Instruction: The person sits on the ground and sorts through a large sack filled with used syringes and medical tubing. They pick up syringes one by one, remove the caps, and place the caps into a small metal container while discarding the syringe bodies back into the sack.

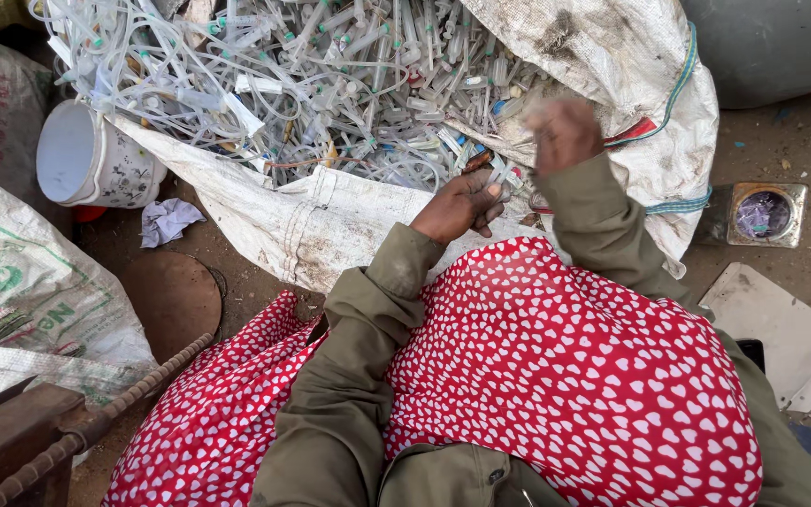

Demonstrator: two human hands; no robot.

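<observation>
- Tubing pile [330, 75] — clear plastic medical tubes, drip chambers and connectors with small green and blue caps, heaped on an opened white woven sack [330, 225] that is spread on the dirt floor in front of the person.
- Left hand [460, 205]: rests at the near edge of the pile, fingers [492, 199] curled narrow around a short piece of tubing [504, 174].
- Right hand [563, 133]: raised just above the pile's right side, blurred; it looks closed, but whether it holds anything I cannot tell.
- Both arms wear olive-green sleeves; a red cloth with white hearts [556, 376] covers the lap below them.
- White plastic bucket [96, 160] lies tipped on its side, left of the sack, touching its edge.
- Crumpled white scrap [166, 221] on the floor just below the bucket.
- Square metal tin [764, 214] with purple contents stands on the floor right of the sack.
- Further printed woven sacks [39, 291] lie at the left.
</observation>
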